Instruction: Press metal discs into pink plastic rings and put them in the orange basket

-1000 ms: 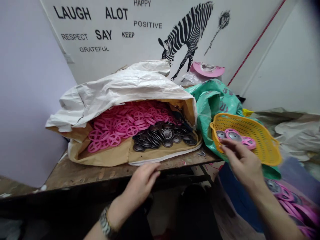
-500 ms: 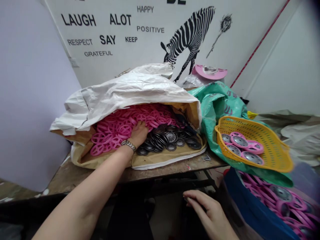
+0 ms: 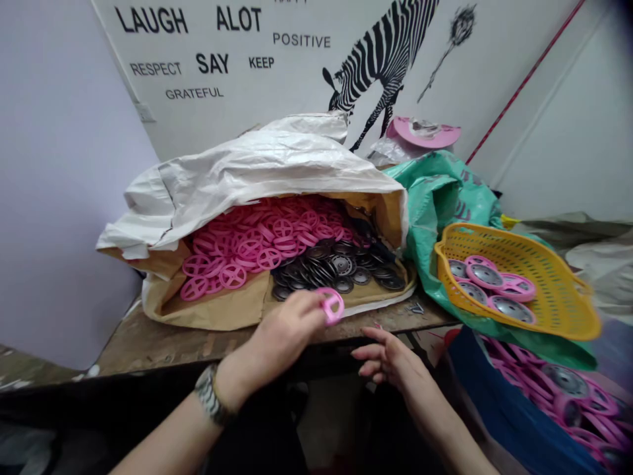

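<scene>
Between the fingers of my left hand is a pink plastic wheel ring with spokes, held in front of the open sack. My right hand is apart from it, lower and to the right, with its fingers spread and nothing visible in them. Inside the white paper sack lies a heap of pink wheel rings on the left. A pile of dark grey wheel discs lies on the sack's right side, just behind my left hand.
To the right, a yellow basket holds several pink wheels with grey discs, resting on a green bag. Below it, a blue container holds many more. Small metal pieces lie on the worn wooden table.
My left hand has come out of the sack toward me and right, now with a pink wheel ring. My right hand has risen and its fingers have opened.
</scene>
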Demonstrator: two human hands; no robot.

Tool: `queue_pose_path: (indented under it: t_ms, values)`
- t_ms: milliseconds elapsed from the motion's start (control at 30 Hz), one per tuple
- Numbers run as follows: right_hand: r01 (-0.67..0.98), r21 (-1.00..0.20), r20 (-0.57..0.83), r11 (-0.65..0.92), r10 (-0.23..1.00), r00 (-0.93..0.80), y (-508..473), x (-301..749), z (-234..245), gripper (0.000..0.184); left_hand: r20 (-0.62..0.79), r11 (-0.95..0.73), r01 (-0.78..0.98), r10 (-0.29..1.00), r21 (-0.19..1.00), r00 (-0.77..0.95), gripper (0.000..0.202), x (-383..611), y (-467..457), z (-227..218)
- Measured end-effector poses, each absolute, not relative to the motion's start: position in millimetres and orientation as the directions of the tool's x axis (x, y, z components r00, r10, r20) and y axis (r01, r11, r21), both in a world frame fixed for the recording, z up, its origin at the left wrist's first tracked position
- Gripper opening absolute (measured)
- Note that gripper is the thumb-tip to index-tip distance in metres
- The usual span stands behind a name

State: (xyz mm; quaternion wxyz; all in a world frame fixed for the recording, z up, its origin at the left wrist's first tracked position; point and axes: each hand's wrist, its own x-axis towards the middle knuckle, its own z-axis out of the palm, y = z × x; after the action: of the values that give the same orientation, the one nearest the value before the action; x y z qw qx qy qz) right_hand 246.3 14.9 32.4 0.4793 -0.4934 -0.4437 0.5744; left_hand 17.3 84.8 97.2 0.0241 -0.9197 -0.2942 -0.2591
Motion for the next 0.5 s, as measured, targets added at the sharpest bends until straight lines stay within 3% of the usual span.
queue_pose_path:
  t_ms: [67,167,233,267,300,367,433,500]
  values:
    - [-0.143,-0.975,-0.153,-0.171,0.979,-0.132,24,241,39,0.066,0.420,-0.874,0.474,0.471,0.104,0.776,0.026,23,57,89]
    - [-0.112,-0.983,-0.125,-0.148,0.974,-0.188,32,230,46,0.051,0.463,-0.862,0.479,0.498,0.168,0.733,0.024,25,32,72]
    - [-0.115,-0.985,-0.103,-0.127,0.976,-0.194,32,223,50,0.044,0.522,-0.789,0.509,0.611,0.344,0.595,0.030,26,24,60]
    - [-0.118,-0.987,-0.087,-0.112,0.977,-0.196,31,219,52,0.041,0.520,-0.716,0.495,0.698,0.492,0.492,0.037,26,21,56]
    - [-0.111,-0.989,-0.071,-0.094,0.978,-0.198,30,216,54,0.038,0.471,-0.604,0.443,0.795,0.662,0.382,0.044,27,19,52]
    - [-0.066,-0.997,-0.031,-0.046,0.975,-0.219,27,210,59,0.031,0.220,-0.273,0.227,0.947,0.935,0.236,0.049,31,15,47]
    - [0.037,-0.999,0.029,0.040,0.967,-0.254,27,206,63,0.025,-0.060,0.063,-0.010,0.974,0.998,0.217,0.045,35,13,45]
    - [0.204,-0.961,0.135,0.188,0.959,-0.249,33,205,67,0.021,-0.216,0.253,-0.160,0.951,0.954,0.220,0.045,37,13,43]
